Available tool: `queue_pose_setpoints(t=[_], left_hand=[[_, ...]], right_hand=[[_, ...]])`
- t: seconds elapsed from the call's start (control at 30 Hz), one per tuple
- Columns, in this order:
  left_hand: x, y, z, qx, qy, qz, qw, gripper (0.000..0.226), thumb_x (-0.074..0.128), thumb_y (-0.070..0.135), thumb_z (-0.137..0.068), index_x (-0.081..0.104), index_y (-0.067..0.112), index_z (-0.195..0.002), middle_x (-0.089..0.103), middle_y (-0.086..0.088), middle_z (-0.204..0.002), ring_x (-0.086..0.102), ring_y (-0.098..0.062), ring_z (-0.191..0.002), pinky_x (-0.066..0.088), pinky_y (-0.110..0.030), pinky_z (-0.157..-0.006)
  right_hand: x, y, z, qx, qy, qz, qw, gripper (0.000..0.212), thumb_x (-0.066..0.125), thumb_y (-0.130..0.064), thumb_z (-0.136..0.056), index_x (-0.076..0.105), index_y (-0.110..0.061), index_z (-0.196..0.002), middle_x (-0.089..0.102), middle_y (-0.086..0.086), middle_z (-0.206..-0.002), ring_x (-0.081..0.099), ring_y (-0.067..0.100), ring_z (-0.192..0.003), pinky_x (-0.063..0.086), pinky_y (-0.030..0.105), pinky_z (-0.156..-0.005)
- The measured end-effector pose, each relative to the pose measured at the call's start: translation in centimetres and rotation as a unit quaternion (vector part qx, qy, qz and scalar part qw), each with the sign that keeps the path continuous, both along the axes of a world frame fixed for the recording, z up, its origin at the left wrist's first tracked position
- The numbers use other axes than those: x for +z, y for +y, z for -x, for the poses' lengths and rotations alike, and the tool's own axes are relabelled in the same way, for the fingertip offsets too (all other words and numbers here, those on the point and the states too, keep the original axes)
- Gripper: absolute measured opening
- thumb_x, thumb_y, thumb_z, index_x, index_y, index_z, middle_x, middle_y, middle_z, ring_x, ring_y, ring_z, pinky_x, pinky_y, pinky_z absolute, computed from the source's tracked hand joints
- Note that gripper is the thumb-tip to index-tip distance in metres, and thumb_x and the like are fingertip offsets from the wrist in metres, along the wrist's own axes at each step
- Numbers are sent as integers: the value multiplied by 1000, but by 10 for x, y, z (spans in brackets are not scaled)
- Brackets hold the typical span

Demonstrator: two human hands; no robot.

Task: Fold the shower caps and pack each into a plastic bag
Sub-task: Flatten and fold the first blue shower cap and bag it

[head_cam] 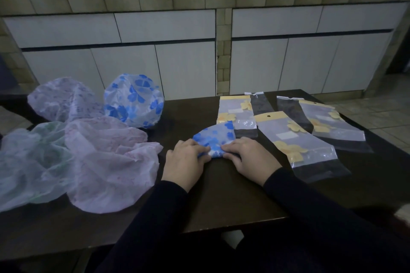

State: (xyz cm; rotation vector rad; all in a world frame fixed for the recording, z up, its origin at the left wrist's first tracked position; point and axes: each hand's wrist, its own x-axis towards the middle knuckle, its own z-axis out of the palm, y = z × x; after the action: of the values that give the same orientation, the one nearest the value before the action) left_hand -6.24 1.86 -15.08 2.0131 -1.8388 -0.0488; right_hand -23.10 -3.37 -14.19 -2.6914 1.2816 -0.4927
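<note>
Pressing down, both sets of fingers clamp the near tip of the folded blue-flowered cap: left hand and right hand meet there, about equally near. We note the cap fans away toward the table's far edge, its long axis pointing at the flat, glossy plastic bags on the right. Crinkly unfolded caps lie at the left edge.

Dim room, white cabinets, tiled floor.
</note>
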Motion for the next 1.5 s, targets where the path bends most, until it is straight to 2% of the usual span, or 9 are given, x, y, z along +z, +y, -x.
queue_pose_setpoints(t=[0.3, 0.47, 0.57, 0.63, 0.83, 1.13, 1.37, 1.43, 1.5], left_hand=[[3, 2, 3, 3, -36, 8, 999, 31, 41, 45, -98, 56, 36, -123, 56, 11, -119, 47, -11, -110, 35, -33, -85], [7, 1, 4, 22, -11, 17, 1000, 19, 44, 42, -97, 51, 37, -115, 59, 11, -115, 50, -10, -108, 34, -34, -87], [7, 3, 4, 7, -11, 24, 1000, 17, 47, 50, -94, 47, 41, -108, 58, 15, -111, 49, -8, -104, 32, -33, -84], [8, 4, 3, 0, -27, 24, 999, 24, 50, 57, -89, 48, 41, -107, 57, 16, -110, 48, -8, -104, 32, -33, -83], [11, -6, 3, 25, -6, 14, 1000, 24, 48, 51, -93, 61, 37, -108, 64, 10, -114, 52, -13, -108, 34, -37, -90], [8, -16, 6, 31, -27, -8, 999, 33, 35, 47, -99, 58, 31, -117, 54, 5, -109, 52, -14, -104, 30, -35, -81], [9, -19, 6, 44, 15, -39, 998, 25, 38, 45, -99, 55, 31, -111, 58, 4, -110, 52, -16, -105, 34, -42, -91], [8, -19, 7, 53, 24, -16, 998, 16, 44, 45, -97, 50, 34, -106, 55, 7, -109, 50, -16, -106, 34, -42, -93], [7, -18, 9, 63, -21, 33, 997, 16, 49, 43, -95, 49, 36, -108, 50, 7, -111, 45, -16, -108, 34, -41, -93]], right_hand=[[3, -1, 8, 15, -4, -12, 1000, 42, 52, -36, -95, 51, -26, -135, 55, -6, -131, 45, 9, -122, 34, 28, -106], [2, -4, 7, 7, -55, -33, 998, 32, 56, -34, -93, 57, -27, -125, 56, -7, -115, 52, 5, -104, 44, 20, -89], [4, -11, 8, 7, -71, -54, 996, 25, 59, -33, -91, 62, -27, -116, 59, -9, -107, 50, 0, -92, 38, 9, -75], [6, -15, 10, 15, -72, -61, 995, 26, 60, -33, -91, 65, -26, -115, 61, -9, -105, 50, -1, -90, 35, 6, -72], [8, -26, 13, 14, -58, -78, 995, 25, 58, -34, -92, 68, -26, -113, 65, -6, -103, 50, 0, -88, 35, 11, -73], [-1, -21, 4, -42, -134, -73, 987, 13, 56, -30, -94, 60, -29, -106, 58, -9, -95, 52, 5, -84, 35, 8, -63], [-1, -21, -3, -91, -145, -88, 981, 13, 55, -26, -95, 62, -21, -105, 61, -1, -101, 53, 9, -89, 41, 22, -77], [-3, -23, -4, -99, -127, -70, 984, 14, 55, -27, -95, 63, -22, -104, 62, -2, -102, 56, 11, -93, 44, 23, -80], [-4, -24, -4, -101, -107, -35, 989, 16, 55, -30, -94, 64, -23, -106, 58, -3, -105, 54, 11, -98, 45, 24, -85]])
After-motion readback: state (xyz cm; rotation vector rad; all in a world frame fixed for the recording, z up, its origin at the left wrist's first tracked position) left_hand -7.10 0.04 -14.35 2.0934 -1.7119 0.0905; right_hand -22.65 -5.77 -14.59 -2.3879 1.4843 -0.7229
